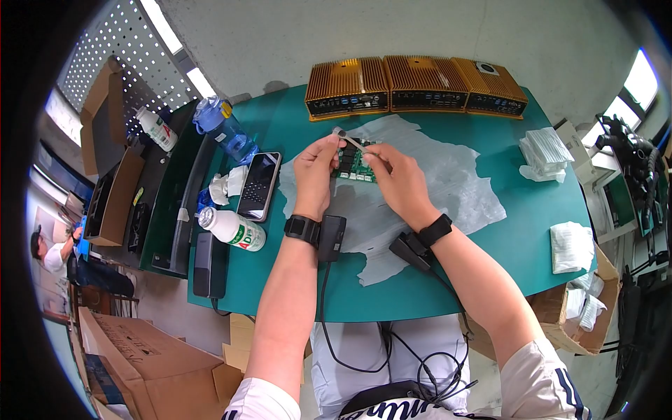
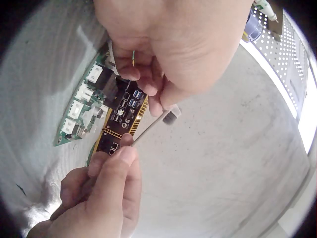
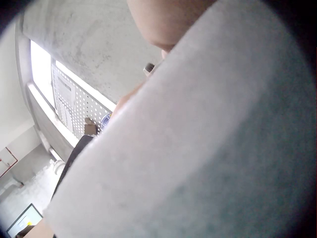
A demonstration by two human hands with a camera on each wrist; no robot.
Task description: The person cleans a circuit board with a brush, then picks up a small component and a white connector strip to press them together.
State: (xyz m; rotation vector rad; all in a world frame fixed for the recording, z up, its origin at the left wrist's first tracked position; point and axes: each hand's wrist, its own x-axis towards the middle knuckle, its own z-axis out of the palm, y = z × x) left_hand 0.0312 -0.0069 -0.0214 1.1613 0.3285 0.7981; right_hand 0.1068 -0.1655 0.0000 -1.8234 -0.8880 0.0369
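Note:
My left hand (image 1: 315, 171) pinches a thin pale strip (image 1: 355, 144) near its end, which has a dark block in a whitish cover (image 2: 171, 115). From the other side, the thumb and fingers of my right hand (image 1: 404, 183) pinch the same strip, so it spans the gap between both hands. What kind of part it is, I cannot tell. Below the hands is a green circuit board (image 1: 360, 170) with white connectors along one edge, over a crumpled translucent sheet (image 1: 441, 182). A pale blurred surface (image 3: 163, 148) covers most of the right wrist view.
Three gold finned computer boxes (image 1: 427, 87) line the back of the green table (image 1: 280, 280). Left stand a blue water bottle (image 1: 227, 133), a phone (image 1: 260, 185) and a white bottle (image 1: 233, 229). Wrapped white packets (image 1: 546, 154) lie right. Cables (image 1: 427, 371) hang over the lap.

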